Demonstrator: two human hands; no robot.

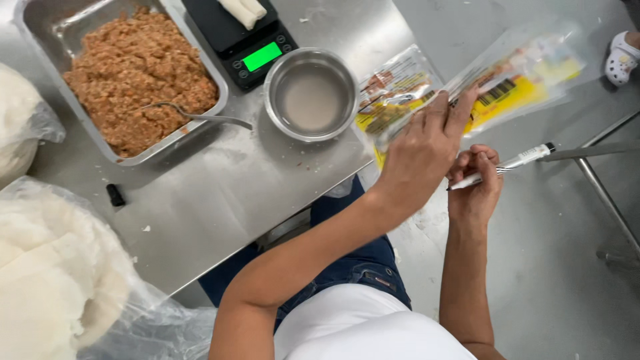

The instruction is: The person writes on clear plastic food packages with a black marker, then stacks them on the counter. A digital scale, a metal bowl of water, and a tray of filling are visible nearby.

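Plastic packet (513, 80) pinched by left hand (420, 157); right hand (475, 187) below, gripping knife (513, 162).

The person is wearing a white top, showing as a smooth pale curve at the bottom of the view, and dark blue denim trousers whose stitched seam and pocket edge are peeking out beside the table's near edge. Both forearms are showing bare from elbow to wrist, with no sleeves reaching them. The left hand (420, 150) and the right hand (475, 190) are wearing no gloves, and no rings, watch or bands are showing on them.
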